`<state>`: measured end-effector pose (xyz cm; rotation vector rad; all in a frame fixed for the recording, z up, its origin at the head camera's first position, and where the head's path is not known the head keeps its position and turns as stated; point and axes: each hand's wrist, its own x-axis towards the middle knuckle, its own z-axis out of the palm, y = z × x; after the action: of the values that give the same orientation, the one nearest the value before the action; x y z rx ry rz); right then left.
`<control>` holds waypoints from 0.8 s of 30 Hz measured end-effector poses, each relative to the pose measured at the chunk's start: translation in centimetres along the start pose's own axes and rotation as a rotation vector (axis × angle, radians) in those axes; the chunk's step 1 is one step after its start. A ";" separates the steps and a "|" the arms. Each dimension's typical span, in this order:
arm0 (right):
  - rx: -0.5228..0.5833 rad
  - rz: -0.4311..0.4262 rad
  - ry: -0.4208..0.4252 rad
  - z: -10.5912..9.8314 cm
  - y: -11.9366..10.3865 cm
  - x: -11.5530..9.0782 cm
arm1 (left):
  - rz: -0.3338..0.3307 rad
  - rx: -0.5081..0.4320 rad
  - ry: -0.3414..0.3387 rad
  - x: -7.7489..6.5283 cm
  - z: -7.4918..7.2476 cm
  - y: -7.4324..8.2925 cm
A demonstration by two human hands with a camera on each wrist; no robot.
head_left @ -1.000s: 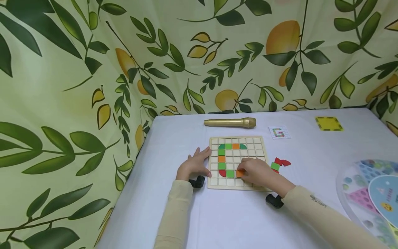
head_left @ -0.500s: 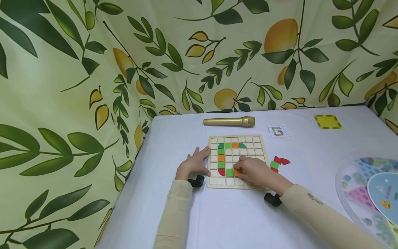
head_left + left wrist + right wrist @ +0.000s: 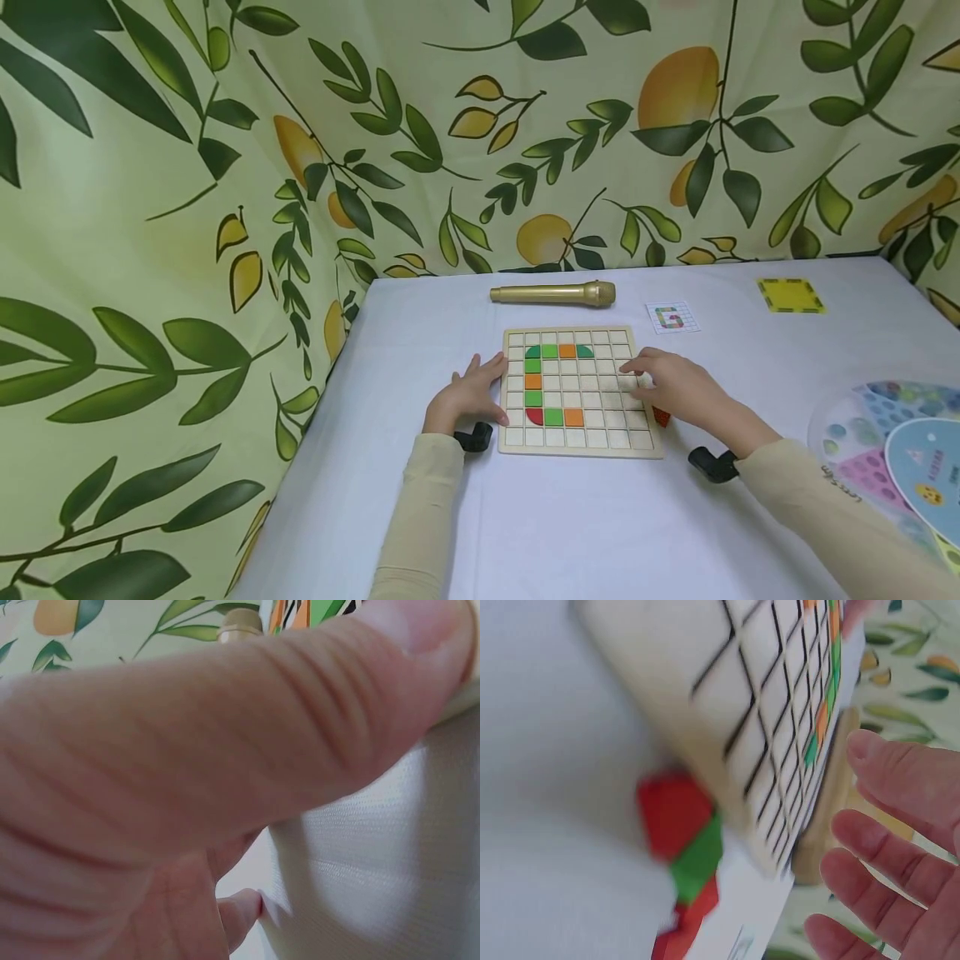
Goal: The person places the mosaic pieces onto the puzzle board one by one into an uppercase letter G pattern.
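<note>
Left grip, spread wide, touches the gridded wooden board on its right, seemingly steadying it; right grip, parted and empty, hangs over loose coloured tiles, probably kept within reach.

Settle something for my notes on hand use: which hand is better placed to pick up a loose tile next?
Probably the right hand: it is open and close to the loose tiles by the right edge of the board. The left hand touches the left edge, across the board from them.
</note>
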<state>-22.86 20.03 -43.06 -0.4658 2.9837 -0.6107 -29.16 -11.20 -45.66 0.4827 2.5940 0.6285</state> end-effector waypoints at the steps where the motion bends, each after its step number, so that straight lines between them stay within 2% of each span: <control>1: -0.003 0.014 0.006 -0.3 0.4 -0.2 | 0.000 0.001 0.000 0.0 0.0 0.0; 6: -0.028 0.082 0.006 -1.3 2.7 -1.0 | -0.001 0.003 0.002 0.0 0.0 0.0; 11: -0.026 0.154 -0.050 -1.5 4.3 -1.1 | 0.001 0.006 0.004 0.1 0.1 0.0; 16: -0.008 0.172 -0.101 -1.1 5.1 -1.1 | 0.010 0.004 0.004 0.1 0.1 -0.2; 24: -0.034 0.171 -0.135 -0.2 5.7 -0.9 | 0.011 0.003 0.002 0.1 0.1 -0.1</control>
<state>-23.63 25.39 -45.12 -0.2402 2.8699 -0.4930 -29.15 -11.20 -45.82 0.4974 2.5965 0.6286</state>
